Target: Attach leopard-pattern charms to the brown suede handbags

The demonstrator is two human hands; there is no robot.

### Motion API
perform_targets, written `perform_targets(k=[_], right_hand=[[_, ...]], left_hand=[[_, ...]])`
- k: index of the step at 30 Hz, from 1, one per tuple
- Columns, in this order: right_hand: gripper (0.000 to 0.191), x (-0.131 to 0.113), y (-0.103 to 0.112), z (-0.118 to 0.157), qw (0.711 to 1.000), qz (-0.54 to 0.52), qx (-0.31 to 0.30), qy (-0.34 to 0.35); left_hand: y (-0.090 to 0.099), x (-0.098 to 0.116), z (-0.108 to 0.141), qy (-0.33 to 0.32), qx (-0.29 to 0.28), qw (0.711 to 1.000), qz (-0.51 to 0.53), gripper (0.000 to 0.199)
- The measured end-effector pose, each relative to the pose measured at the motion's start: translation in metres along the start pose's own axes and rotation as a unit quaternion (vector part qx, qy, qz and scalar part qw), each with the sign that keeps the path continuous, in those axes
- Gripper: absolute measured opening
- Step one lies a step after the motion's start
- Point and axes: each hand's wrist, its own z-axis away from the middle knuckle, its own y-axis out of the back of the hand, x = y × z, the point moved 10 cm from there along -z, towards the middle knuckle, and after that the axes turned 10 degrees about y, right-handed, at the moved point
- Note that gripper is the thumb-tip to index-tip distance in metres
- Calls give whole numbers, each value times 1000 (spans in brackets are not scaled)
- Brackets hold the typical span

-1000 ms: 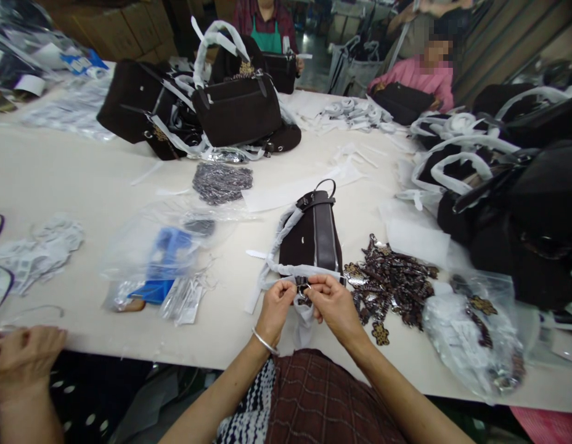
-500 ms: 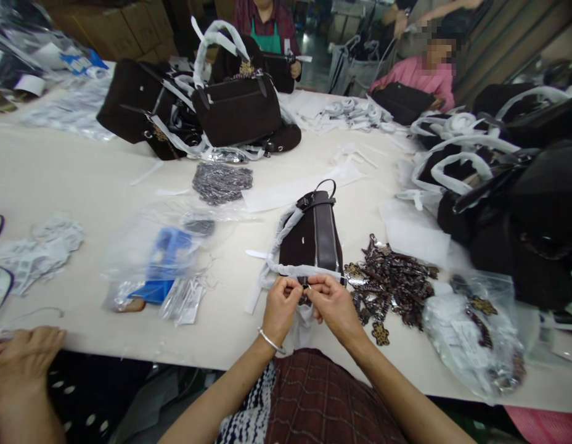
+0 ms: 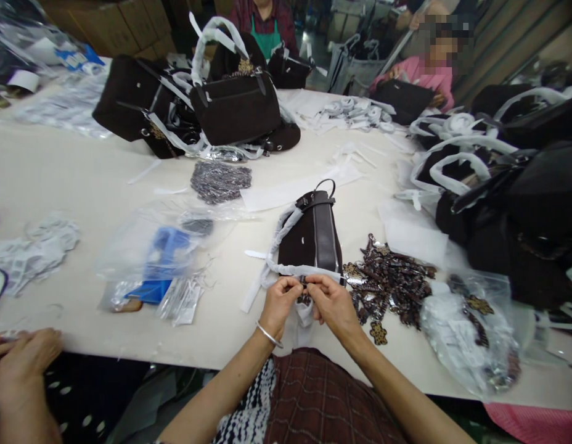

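A dark brown handbag [image 3: 296, 244] lies on its side in front of me, its handle [image 3: 286, 227] wrapped in white paper. At the bag's near end my left hand [image 3: 283, 297] pinches with thumb and forefinger. My right hand [image 3: 330, 301] pinches right beside it, the fingertips almost meeting. The small part between them is mostly covered by my fingers, so I cannot tell what it is. Just below the fingertips hangs a crumpled white paper wrap [image 3: 304, 314]. Close to my right hand lies a heap of brown charm straps [image 3: 397, 283] with flower-shaped tags.
Wrapped handbags pile up at the back left [image 3: 235, 111] and along the right [image 3: 521, 209]. A plastic bag of charms [image 3: 475, 339] is at the near right. A blue tool [image 3: 163, 262] under clear plastic lies left. Another person's hand [image 3: 29, 351] rests at the left edge.
My hands stay at the same spot, with small finger movements. Across the table, a co-worker's bag has shifted. The view has turned slightly.
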Motion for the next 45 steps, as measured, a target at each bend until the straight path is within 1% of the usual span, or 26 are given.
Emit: perform_targets(k=[2,7,10,12,15,16,17,19,21,22,24,28,30,32,34,36,38,41,43,45], right_hand=[[26,1,0,-1,1000,2,3,-1],[31,4,0,-1,1000,-2,15,9],[30,5,-1,0,1000,-12,15,6],[30,4,-1,0,1000,-21,12,-1],[30,4,2,0,1000,-16,17,-10],[30,5,3,-1,1000,-13,19,-10],[31,6,3,-1,1000,-9,19,-12],[32,9,3,-2,1000,-7,16,-14],[35,12,3,-2,1000,-8,10,-15],[36,13,3,-2,1000,-9,5,-16],[37,12,2,-3,1000,-13,-5,-16],[36,6,3,-6,1000,8,-18,-8],[32,3,5,-8,1000,25,-16,-5],[25,1,6,-10,999,41,-12,2],[21,-3,6,-10,998,60,-9,25],[21,-4,6,-10,996,78,-4,43],[24,-1,6,-9,996,80,5,37],[33,5,6,-8,998,56,13,14],[37,5,5,-9,999,40,7,13],[38,5,3,-9,999,33,-3,13]], left_hand=[[-1,-7,-1,23,-4,999,39,13],[3,-8,3,33,39,998,37,14],[1,-6,4,43,35,998,34,14],[0,1,4,26,34,999,3,15],[1,17,6,-41,52,993,-96,14],[2,19,5,-54,60,990,-118,14],[3,17,4,-52,65,989,-119,14],[5,2,-1,-1,53,997,-61,15],[1,-17,-5,69,19,997,30,21],[-2,-24,-6,93,2,994,64,24],[-5,-29,-7,106,-11,990,88,28],[1,-18,-6,66,22,996,55,24],[1,-14,-5,56,26,997,52,23],[1,-14,-5,59,17,996,64,24],[0,-18,-6,73,7,994,81,25],[-1,-22,-6,91,-5,992,92,26],[-2,-24,-7,96,-15,992,84,26],[-1,-16,-6,67,-9,997,35,24],[2,-6,-4,28,8,999,-24,19],[5,5,-3,-16,23,995,-93,15]])
